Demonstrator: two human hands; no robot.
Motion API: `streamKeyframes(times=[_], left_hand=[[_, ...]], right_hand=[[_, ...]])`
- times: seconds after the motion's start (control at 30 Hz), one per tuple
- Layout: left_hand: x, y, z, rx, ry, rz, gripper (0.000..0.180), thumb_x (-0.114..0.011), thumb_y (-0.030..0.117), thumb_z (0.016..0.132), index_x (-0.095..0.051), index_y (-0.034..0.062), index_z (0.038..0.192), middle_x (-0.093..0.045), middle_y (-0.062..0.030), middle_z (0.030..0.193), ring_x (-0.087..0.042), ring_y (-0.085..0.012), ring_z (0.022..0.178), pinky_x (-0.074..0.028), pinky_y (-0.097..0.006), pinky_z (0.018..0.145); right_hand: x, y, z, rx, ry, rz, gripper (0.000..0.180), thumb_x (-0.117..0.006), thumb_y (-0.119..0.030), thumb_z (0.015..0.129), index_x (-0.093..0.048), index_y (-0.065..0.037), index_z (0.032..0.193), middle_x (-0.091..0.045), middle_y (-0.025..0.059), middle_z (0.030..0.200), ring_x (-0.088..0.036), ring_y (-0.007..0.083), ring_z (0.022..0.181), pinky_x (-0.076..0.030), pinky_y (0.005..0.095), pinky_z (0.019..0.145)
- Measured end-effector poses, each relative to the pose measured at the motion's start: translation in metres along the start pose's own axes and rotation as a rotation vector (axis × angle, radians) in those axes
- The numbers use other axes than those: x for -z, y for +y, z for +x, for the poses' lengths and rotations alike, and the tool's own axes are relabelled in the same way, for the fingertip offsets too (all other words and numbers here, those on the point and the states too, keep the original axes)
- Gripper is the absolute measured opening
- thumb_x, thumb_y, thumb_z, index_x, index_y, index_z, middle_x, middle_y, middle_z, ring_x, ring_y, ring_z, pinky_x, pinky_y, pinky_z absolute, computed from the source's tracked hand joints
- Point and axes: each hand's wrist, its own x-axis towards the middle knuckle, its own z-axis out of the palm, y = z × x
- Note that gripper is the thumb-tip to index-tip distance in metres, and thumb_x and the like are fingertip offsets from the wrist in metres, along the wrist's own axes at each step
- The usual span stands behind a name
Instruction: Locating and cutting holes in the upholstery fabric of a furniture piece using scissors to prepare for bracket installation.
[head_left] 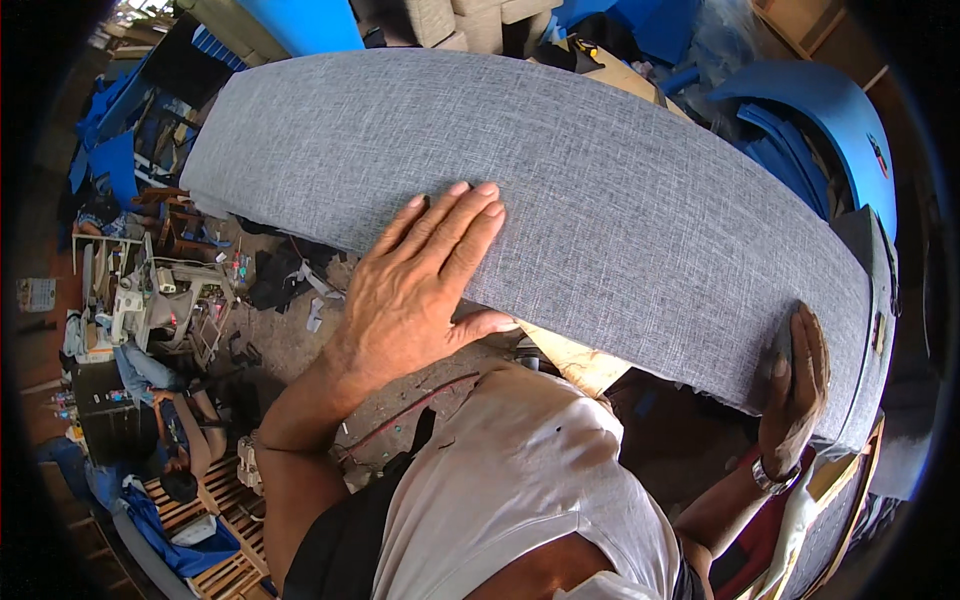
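A long panel covered in grey woven fabric [600, 190] stretches across the view in front of me, curved by the lens. My left hand [420, 275] rests flat on its near side, fingers together and stretched out, the thumb apart at the near edge. Toward the panel's right end, my right hand [797, 375] lies with straight fingers against the fabric, seen from the side. A metal watch or bracelet [776, 478] circles that wrist. Below the near edge, a piece of bare light wood [580, 358] shows. Neither hand grips anything I can see.
At left stands a sewing machine [130, 305] on a table, with a person [180, 420] near it. A slatted wooden frame [215, 495] lies lower left. Blue foam sheets [830, 130] are piled at the far right. Scraps litter the floor [390, 400].
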Motion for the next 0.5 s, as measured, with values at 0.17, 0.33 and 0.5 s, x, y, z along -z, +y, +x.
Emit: streamKeyframes(times=[0.17,0.33,0.5], left_hand=[[0.003,-0.011,-0.014,0.129,0.042,0.044,0.102,-0.076,0.064,0.086,-0.043,0.0029,0.160,-0.042,-0.0146,0.169,-0.040,-0.0337,0.156,-0.031,-0.054,0.127],[-0.003,-0.012,-0.019,0.151,0.069,0.068,0.099,-0.082,0.056,0.081,-0.047,0.0021,0.157,-0.046,-0.0157,0.166,-0.041,-0.0347,0.155,-0.031,-0.056,0.126],[-0.016,-0.018,-0.011,0.008,0.253,0.163,0.101,-0.059,0.077,0.091,-0.053,-0.0033,0.152,-0.052,-0.0199,0.161,-0.046,-0.0402,0.151,-0.032,-0.056,0.125]], right_hand=[[-0.005,-0.003,-0.003,-0.107,0.095,0.023,0.041,-0.050,-0.022,0.111,-0.072,0.004,0.134,-0.068,0.0219,0.144,-0.061,0.0404,0.138,-0.043,0.0513,0.120],[-0.016,-0.019,-0.023,-0.103,0.375,0.203,0.029,-0.063,-0.013,0.105,-0.075,0.009,0.121,-0.076,0.0265,0.121,-0.072,0.0432,0.118,-0.055,0.0509,0.105],[0.000,-0.031,-0.041,0.001,0.333,0.026,0.019,-0.073,-0.006,0.089,-0.078,0.004,0.105,-0.078,0.0209,0.115,-0.075,0.0398,0.115,-0.056,0.0533,0.105]])
